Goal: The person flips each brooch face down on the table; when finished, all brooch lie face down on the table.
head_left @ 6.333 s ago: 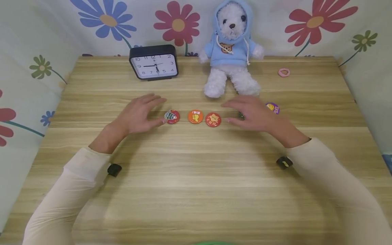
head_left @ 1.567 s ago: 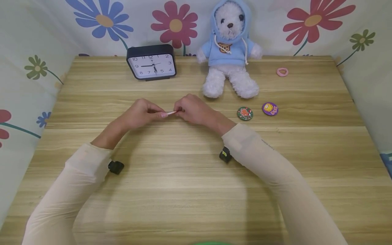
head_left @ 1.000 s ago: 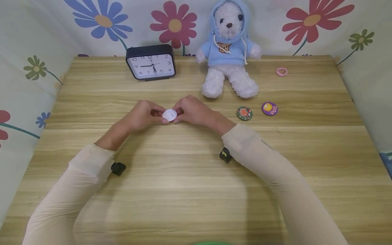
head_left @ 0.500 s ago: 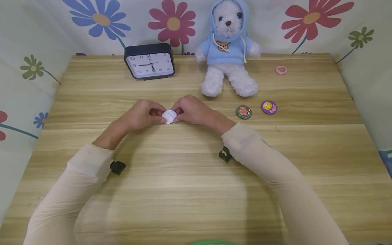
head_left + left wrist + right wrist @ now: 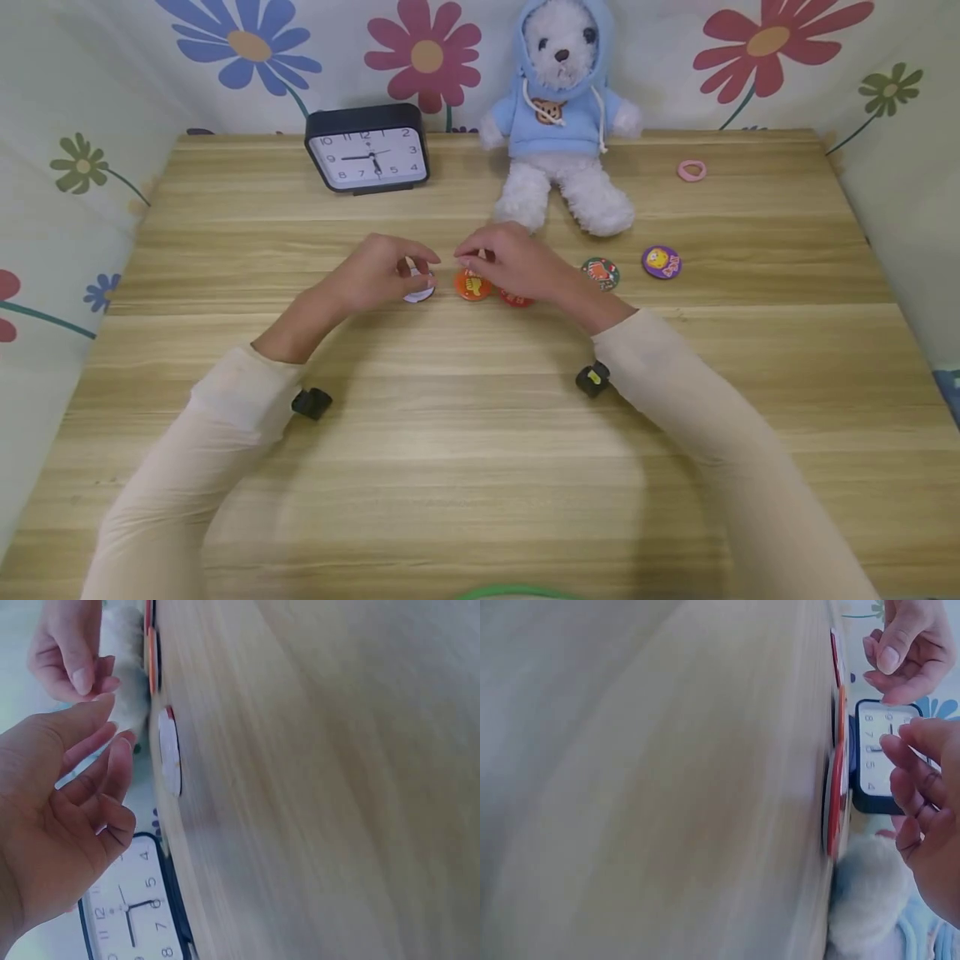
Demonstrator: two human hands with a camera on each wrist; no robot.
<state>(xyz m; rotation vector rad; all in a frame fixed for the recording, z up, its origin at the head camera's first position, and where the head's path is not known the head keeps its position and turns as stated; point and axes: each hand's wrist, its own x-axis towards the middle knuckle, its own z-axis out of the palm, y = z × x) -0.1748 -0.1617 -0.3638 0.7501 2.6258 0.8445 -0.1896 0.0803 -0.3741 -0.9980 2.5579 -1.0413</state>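
A round badge (image 5: 420, 292) lies white side up on the table, a red bit showing at its edge in the left wrist view (image 5: 171, 754). Just above it hovers my left hand (image 5: 378, 273), fingers loosely bent and holding nothing. Beside it are an orange badge (image 5: 472, 286) and a red badge (image 5: 516, 298), both partly covered by my right hand (image 5: 517, 260). That hand is raised off the table in the right wrist view, its relaxed fingers (image 5: 911, 776) empty. Further right lie a green badge (image 5: 602, 273) and a purple badge (image 5: 662, 262).
A black-framed clock (image 5: 367, 150) stands at the back left of the wooden table (image 5: 465, 450). A plush toy in a blue hoodie (image 5: 558, 125) sits at the back, near the right hand. A pink ring-shaped band (image 5: 692, 171) lies back right. A green rim (image 5: 517, 592) shows at the front edge.
Both hands pinched the red badge, turned it white side up, and have now let go. It rests on the table. My right hand has moved right, uncovering the orange and red badges partly.
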